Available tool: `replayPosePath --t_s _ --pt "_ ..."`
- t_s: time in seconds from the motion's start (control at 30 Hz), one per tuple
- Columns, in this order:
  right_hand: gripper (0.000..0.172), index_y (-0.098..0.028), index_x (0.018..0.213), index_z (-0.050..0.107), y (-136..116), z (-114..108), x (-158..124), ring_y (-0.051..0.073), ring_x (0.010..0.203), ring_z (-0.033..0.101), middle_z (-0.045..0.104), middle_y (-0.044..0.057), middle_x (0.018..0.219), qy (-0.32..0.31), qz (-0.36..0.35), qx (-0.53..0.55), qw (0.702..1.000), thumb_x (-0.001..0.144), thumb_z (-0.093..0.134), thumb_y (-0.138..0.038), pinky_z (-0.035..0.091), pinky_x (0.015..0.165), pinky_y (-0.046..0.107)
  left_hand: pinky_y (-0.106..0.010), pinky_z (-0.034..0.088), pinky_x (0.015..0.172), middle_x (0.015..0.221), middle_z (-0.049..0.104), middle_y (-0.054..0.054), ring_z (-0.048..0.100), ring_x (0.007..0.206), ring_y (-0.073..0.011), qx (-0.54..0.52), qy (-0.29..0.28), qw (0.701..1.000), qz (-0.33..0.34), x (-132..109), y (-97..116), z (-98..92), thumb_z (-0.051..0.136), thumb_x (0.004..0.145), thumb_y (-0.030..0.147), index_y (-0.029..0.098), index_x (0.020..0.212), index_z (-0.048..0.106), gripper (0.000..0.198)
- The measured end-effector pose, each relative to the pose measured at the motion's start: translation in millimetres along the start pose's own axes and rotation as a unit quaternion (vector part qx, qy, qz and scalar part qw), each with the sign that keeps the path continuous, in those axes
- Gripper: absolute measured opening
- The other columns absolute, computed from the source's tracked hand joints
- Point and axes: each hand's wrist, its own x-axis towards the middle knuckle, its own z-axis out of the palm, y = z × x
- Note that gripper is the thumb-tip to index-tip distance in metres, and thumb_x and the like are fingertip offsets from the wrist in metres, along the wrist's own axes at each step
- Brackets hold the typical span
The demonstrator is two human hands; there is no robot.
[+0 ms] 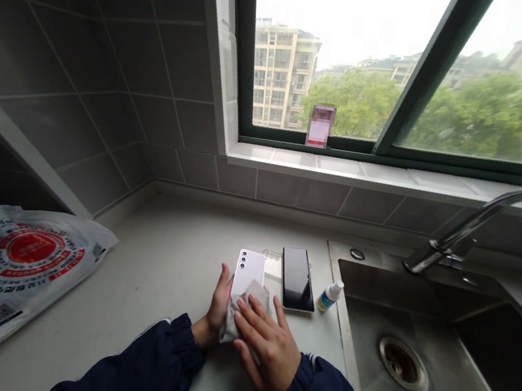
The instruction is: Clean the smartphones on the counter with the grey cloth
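Note:
A white phone (250, 270) lies face down on the grey counter (156, 271), camera lenses at its far end. My left hand (217, 307) grips the phone's left edge, fingers curled round it. My right hand (265, 346) lies flat on a grey cloth (244, 307) and presses it onto the phone's near half. Just to the right, a second phone (298, 278) lies with its dark screen up. A clear phone case (273, 264) rests between the two phones. A small white dropper bottle (329, 295) lies next to the dark phone, at the sink's edge.
A steel sink (414, 349) with a drain fills the right side, its tap (477, 221) arching over it. A white plastic bag with red print (8, 275) lies at the left. Tiled walls and a window sill (367, 172) bound the counter behind.

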Motion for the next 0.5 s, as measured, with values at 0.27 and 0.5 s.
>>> replayPosePath --t_s 0.27,0.5 --pt "0.047 -0.016 0.143 0.045 -0.7 6.7 -1.1 0.026 0.144 0.031 0.042 0.009 0.150 0.003 0.012 -0.005 1.000 0.096 0.047 -0.021 0.009 0.121 0.054 -0.045 0.046 0.098 0.106 0.072 -0.021 0.068 0.102 -0.0334 -0.004 0.012 1.000 -0.009 -0.5 -0.8 -3.7 0.033 0.087 0.072 0.007 0.129 0.058 0.082" --pt "0.068 -0.010 0.153 0.024 -4.0 15.3 -4.6 0.034 0.147 0.018 0.021 0.015 0.159 -0.021 0.028 -0.015 0.999 0.094 0.050 -0.031 0.015 0.116 0.061 -0.046 0.042 0.104 0.103 0.072 -0.021 0.064 0.110 -0.0361 0.042 0.015 0.996 -0.071 -3.2 -10.6 -22.9 0.051 0.075 0.077 0.003 0.112 0.066 0.085"
